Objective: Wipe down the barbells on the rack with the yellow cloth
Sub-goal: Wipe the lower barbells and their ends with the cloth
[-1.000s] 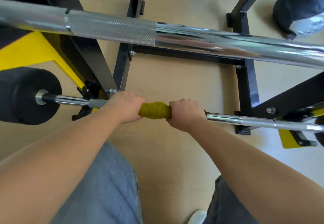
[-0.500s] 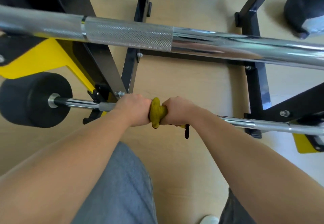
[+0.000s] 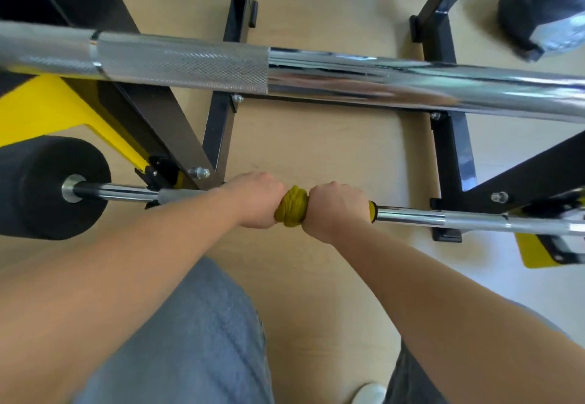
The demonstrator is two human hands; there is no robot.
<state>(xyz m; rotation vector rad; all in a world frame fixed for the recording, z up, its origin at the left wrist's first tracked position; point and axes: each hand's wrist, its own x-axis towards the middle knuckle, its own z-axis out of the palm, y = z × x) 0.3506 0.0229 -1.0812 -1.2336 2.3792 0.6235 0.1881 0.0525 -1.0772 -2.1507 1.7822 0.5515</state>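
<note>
Here the cloth (image 3: 292, 206) was wrapped around the lower bar (image 3: 443, 216), clenched between the left hand (image 3: 258, 199) and the right hand (image 3: 335, 207), and the bar was laid left to right, unwiped metal nearer the right hand.

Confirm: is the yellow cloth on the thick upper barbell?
No, the bunched yellow cloth wraps the thin lower chrome barbell, gripped between both hands.

There is no text, label, brand, number or sign that can be read anywhere on the things in view.
</note>
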